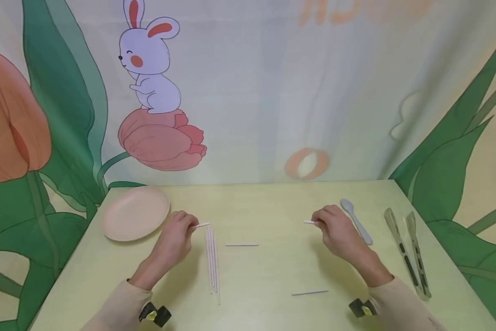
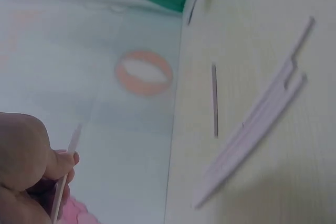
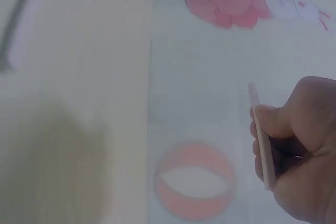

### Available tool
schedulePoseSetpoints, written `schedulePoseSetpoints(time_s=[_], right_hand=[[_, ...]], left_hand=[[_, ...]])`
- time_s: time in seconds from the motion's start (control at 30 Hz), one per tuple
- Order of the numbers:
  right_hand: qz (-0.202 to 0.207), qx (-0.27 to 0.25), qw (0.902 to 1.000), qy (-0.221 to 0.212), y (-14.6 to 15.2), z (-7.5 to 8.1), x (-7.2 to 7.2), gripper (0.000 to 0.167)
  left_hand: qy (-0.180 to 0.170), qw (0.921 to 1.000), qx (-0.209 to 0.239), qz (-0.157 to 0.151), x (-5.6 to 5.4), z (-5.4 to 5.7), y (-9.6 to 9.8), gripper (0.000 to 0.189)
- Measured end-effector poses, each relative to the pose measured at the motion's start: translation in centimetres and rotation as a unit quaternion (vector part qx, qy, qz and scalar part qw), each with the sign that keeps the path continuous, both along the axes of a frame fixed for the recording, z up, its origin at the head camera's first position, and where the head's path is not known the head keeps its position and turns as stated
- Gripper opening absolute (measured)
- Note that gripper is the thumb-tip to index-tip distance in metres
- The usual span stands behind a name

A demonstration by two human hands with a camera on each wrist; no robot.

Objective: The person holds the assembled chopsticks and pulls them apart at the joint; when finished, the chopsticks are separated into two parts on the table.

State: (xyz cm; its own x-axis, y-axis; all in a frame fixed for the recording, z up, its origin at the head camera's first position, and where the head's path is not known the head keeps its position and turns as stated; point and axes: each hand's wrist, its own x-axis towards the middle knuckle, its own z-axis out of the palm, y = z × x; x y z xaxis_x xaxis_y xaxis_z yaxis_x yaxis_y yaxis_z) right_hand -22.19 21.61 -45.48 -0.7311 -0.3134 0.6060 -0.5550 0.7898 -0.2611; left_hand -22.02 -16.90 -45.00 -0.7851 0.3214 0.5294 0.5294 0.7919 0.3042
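Lengthwise, the stick bundle (image 2: 254, 132) points away from me — my left grip (image 1: 175, 234), pinching one stick (image 1: 203, 225), beside its far end; right grip (image 1: 336, 232), pinching another stick (image 1: 309, 222), well right.

And here's the plate (image 1: 136, 214), back-left on the tabletop (image 1: 268, 266) | stick row (image 1: 212, 259) to its right, loose stick (image 1: 242, 245) right of that, second loose stick (image 1: 310, 293) farther right, nearer | left fingers (image 1: 186, 218) hold one stick (image 1: 204, 225), right fingers (image 1: 324, 214) another stick (image 1: 309, 222) | spoon (image 1: 357, 224) beside, tongs (image 1: 401, 245) far right
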Motion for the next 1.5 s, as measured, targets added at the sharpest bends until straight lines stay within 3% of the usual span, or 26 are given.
schedulePoseSetpoints(time_s=[0.13, 0.37, 0.63, 0.93, 1.5], right_hand=[[0.05, 0.0, 0.9985, -0.021, -0.4, -0.2, 0.6, 0.016], [0.051, -0.004, 0.9985, -0.02, -1.0, 0.1, 1.0, 0.018], [0.054, 0.004, 0.9981, -0.03, -0.8, 0.0, 1.3, 0.017], [0.058, 0.018, 0.9971, -0.044, -0.9, 0.1, 1.9, 0.013], [0.077, 0.04, 0.9956, -0.034, -0.6, -0.1, 3.3, 0.015]], left_hand=[[0.001, 0.9984, -0.011, -0.056, 0.0, 0.1, 0.9, 0.01], [0.011, 0.9992, 0.001, -0.039, 0.6, -0.2, 1.7, 0.014], [0.005, 0.9982, 0.013, -0.058, 0.5, -0.6, 2.4, 0.015], [-0.037, 0.9979, 0.003, -0.053, 0.3, -1.5, 3.3, 0.013], [-0.05, 0.9956, -0.002, -0.08, -0.1, -2.2, 4.9, 0.008]])
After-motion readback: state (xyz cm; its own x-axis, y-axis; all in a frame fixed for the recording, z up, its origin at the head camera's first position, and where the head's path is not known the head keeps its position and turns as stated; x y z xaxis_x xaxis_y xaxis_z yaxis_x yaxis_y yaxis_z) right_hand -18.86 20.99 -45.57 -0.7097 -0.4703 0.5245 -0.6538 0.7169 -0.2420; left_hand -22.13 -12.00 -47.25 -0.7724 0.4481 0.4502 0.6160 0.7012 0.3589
